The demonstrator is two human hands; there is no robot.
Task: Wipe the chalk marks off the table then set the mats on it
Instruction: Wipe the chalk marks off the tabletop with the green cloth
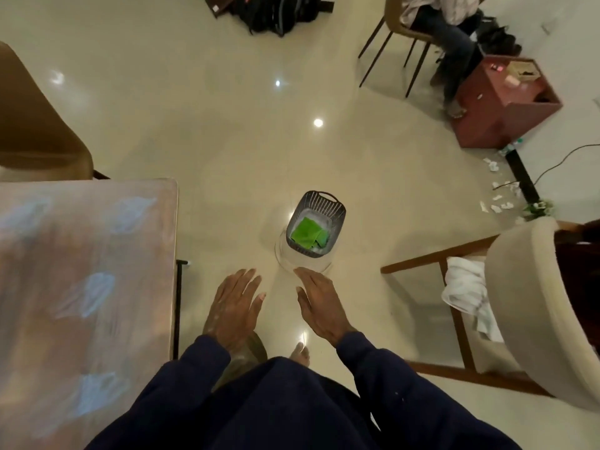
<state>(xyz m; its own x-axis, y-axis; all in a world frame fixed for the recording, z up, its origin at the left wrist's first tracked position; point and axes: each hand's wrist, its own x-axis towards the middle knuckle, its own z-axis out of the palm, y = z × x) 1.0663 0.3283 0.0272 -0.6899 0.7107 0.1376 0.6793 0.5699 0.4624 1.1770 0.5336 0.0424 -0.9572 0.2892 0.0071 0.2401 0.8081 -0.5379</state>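
A pinkish table (39, 319) fills the left side, with several pale blue chalk marks (94, 293) smeared over its top. On the floor ahead stands a grey slotted basket (321, 207) holding a green cloth (306, 233). My left hand (235, 306) and my right hand (319, 305) hover side by side above the floor, just short of the basket, palms down, fingers spread, holding nothing. Dark blue sleeves cover both arms. No mats are visible.
A brown chair (35, 125) stands beyond the table. A cream chair (535, 306) with a white towel (467, 293) on it is at the right. A seated person (451, 30), a red box (506, 102), dark bags (276, 11) and paper scraps lie farther off.
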